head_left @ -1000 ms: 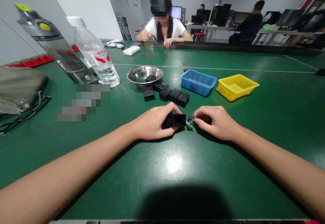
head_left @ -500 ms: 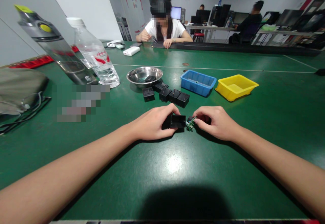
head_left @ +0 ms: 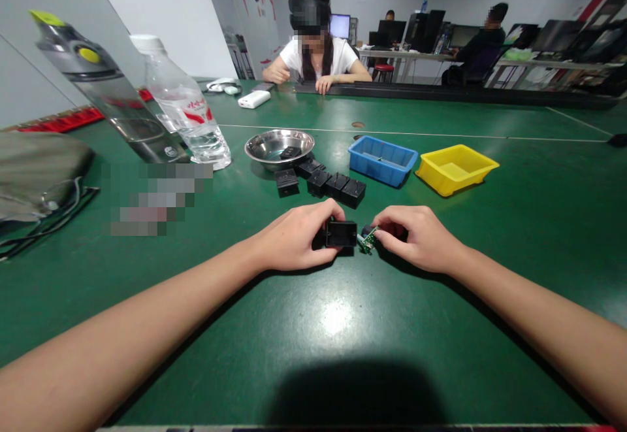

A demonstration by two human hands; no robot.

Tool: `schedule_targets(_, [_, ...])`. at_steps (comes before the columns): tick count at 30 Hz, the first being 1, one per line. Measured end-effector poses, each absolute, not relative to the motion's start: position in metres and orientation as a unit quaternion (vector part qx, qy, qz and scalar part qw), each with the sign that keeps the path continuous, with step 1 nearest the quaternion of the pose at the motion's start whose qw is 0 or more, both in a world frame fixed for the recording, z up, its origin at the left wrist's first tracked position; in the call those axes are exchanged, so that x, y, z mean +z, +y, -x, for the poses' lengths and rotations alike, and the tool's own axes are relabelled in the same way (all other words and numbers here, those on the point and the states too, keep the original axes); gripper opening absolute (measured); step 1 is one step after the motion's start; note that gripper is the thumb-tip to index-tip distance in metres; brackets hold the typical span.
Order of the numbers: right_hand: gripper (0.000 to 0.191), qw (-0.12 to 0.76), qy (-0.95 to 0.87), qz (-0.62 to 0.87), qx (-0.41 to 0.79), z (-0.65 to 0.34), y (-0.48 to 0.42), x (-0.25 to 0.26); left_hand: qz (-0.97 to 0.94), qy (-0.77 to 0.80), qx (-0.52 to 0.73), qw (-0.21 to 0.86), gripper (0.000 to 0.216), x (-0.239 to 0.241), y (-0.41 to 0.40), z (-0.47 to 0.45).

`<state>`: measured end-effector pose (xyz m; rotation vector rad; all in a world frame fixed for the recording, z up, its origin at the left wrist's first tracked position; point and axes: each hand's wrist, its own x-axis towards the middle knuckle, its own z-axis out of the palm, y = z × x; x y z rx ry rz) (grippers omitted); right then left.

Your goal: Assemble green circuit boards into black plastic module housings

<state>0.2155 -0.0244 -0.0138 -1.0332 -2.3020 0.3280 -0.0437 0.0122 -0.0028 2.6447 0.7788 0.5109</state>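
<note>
My left hand (head_left: pixel 306 232) is closed around a small black plastic box (head_left: pixel 341 234), its hollow open side turned toward me. Thumb and fingers clasp it from the left, just above the green table. In my right hand (head_left: pixel 418 236) a small green circuit board (head_left: pixel 368 241) is pinched between thumb and fingertips, with a dark round part beside it. The board's left end is close to the box's right edge; whether they touch I cannot tell. Beyond my hands several black boxes (head_left: pixel 337 185) sit together, by a steel bowl (head_left: pixel 259 157) with black pieces in it.
Behind the boxes stand a blue tray (head_left: pixel 382 174) and a yellow tray (head_left: pixel 458 183). A water bottle (head_left: pixel 183 105) and a grey flask (head_left: pixel 115 99) are at left, near a cloth bag (head_left: pixel 39 174). A person (head_left: pixel 313 53) sits opposite, beside a white power bank (head_left: pixel 254 99).
The black box in my left hand has shifted and tilted very slightly. My right hand keeps its hold on the circuit board. Across the table, the person's hand has moved a little.
</note>
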Motion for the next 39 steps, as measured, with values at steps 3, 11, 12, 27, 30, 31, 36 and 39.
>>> schedule_targets(3, [0.009,0.297,-0.865,0.385,0.121,-0.2154,-0.0245,-0.0138,-0.931,0.271,0.183,0.165,0.029,-0.0029,0.0121,0.0437])
schedule_targets(11, [0.008,0.332,-0.859,0.373,0.111,-0.2148,-0.0272,-0.0117,-0.931,0.272,0.186,0.16,0.03,-0.0035,0.0124,0.0443])
schedule_targets(12, [0.008,0.336,-0.859,0.37,0.107,-0.2148,-0.0275,-0.0116,-0.931,0.272,0.185,0.159,0.03,-0.0035,0.0124,0.0443])
schedule_targets(27, [0.007,0.361,-0.862,0.348,0.083,-0.2152,-0.0293,-0.0098,-0.931,0.273,0.192,0.146,0.029,-0.0047,0.0125,0.0447])
schedule_targets(30, [0.007,0.367,-0.861,0.344,0.077,-0.2155,-0.0297,-0.0103,-0.929,0.279,0.197,0.144,0.029,-0.004,0.0123,0.0443])
schedule_targets(31, [0.007,0.369,-0.86,0.343,0.076,-0.2156,-0.0298,-0.0103,-0.928,0.281,0.199,0.143,0.029,-0.0038,0.0123,0.0442])
schedule_targets(36, [0.007,0.374,-0.858,0.345,0.072,-0.2163,-0.0303,-0.0105,-0.926,0.286,0.203,0.142,0.028,-0.0034,0.0126,0.0438])
schedule_targets(39, [0.007,0.384,-0.854,0.344,0.068,-0.2165,-0.0304,-0.0108,-0.924,0.292,0.202,0.145,0.027,-0.0032,0.013,0.0436])
